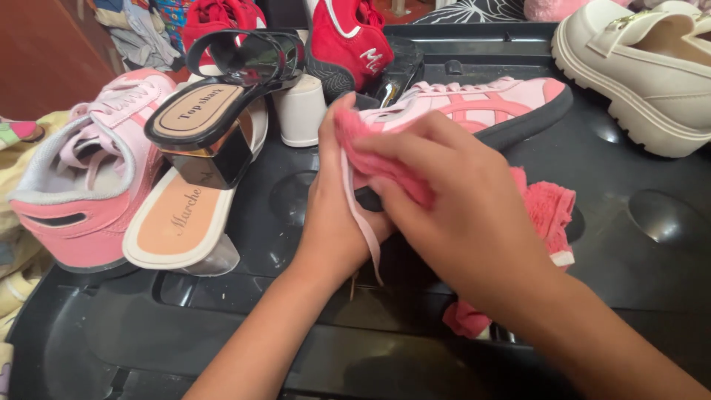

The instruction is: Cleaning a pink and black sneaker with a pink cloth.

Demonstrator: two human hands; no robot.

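Where the black moulded plastic tray [652, 296] carries everything, its far half is crowded with footwear and its near edge lies bare. At the far right corner sits a cream chunky-soled loafer [644, 67]. At the left edge a pink-and-white high-top sneaker [81, 185] leans, touching a white-soled flat sandal with a tan insole [181, 222], and a black block-heeled sandal with a glossy strap [215, 111] rests across that. A red fabric shoe [348, 37] stands near the far edge.

Around the middle lies the pale pink low sneaker with darker pink stripes and a black sole [481, 107], toe pointing to the far right. It looks light, with a soft upper and a stiffer rubber sole, so I judge the sole and heel are the firm places to take it; the loose lace [363, 230] would give no hold.

Left hand [333, 222] is wrapped round the heel end of that sneaker from below. Right hand [459, 200] is closed on a pink fluffy cloth [548, 211], pressing it against the heel. Soft and limp, the cloth bunches under the fingers [415, 159], its free end trailing onto the tray.
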